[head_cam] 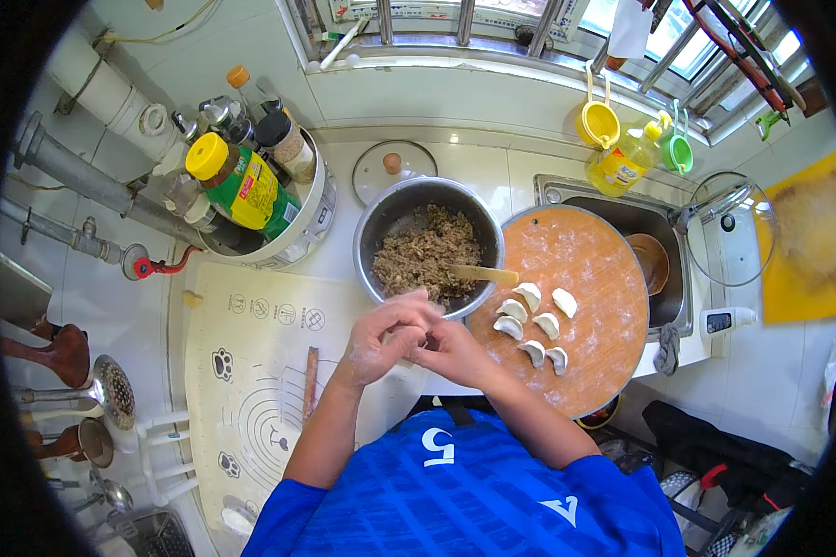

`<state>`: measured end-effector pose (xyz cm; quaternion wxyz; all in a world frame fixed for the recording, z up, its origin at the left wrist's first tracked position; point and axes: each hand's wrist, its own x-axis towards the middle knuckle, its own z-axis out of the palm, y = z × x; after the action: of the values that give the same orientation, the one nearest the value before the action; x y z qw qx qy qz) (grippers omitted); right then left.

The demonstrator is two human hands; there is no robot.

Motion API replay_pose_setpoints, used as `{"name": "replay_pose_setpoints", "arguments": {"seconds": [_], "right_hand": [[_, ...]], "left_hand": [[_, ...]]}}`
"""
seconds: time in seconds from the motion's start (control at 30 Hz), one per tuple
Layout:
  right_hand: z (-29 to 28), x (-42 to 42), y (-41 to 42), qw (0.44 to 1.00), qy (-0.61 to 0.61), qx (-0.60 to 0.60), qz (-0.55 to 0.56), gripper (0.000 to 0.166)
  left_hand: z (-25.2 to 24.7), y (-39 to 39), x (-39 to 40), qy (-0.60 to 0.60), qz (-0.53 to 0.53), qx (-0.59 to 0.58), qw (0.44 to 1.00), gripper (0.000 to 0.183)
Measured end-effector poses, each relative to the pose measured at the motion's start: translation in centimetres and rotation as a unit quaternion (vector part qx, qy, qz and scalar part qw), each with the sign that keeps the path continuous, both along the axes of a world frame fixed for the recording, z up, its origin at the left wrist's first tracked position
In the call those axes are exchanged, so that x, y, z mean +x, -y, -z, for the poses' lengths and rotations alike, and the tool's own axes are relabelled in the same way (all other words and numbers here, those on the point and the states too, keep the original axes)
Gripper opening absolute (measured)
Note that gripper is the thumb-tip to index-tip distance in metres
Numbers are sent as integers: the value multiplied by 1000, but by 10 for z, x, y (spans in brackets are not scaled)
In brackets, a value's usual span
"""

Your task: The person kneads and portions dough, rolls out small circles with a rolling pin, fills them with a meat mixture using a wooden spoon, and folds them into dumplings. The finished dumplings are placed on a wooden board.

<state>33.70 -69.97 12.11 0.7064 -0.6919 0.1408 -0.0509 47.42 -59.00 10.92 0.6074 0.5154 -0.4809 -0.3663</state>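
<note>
My left hand (388, 341) and my right hand (453, 351) meet just in front of a steel bowl (362, 261), their fingertips pinched together. Between them is a small pale piece of dough (389, 337), mostly hidden by the fingers. Flour dusts the left hand. Brown minced filling (425, 250) lies in the bowl, with a light wooden spatula (484, 273) resting in it, its end over the right rim. Right of my hands, several folded white dumplings (547, 325) sit on a round, floured wooden board (599, 334).
A thin rolling pin (311, 383) lies on a printed dough mat (251, 334) at left. Behind are a tub (313, 230) of seasoning bottles and a glass lid (373, 174). The board overlaps the sink (672, 306); a yellow detergent bottle (620, 163) stands behind it. Utensils (111, 390) hang far left.
</note>
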Motion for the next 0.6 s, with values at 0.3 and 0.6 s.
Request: {"name": "replay_pose_setpoints", "arguments": {"seconds": [0.3, 0.6], "right_hand": [[15, -64, 76, 952, 27, 156, 263, 35], [120, -83, 184, 890, -98, -280, 347, 12]], "left_hand": [[-8, -55, 33, -171, -179, 105, 963, 103], [66, -178, 66, -222, -409, 161, 870, 39]]}}
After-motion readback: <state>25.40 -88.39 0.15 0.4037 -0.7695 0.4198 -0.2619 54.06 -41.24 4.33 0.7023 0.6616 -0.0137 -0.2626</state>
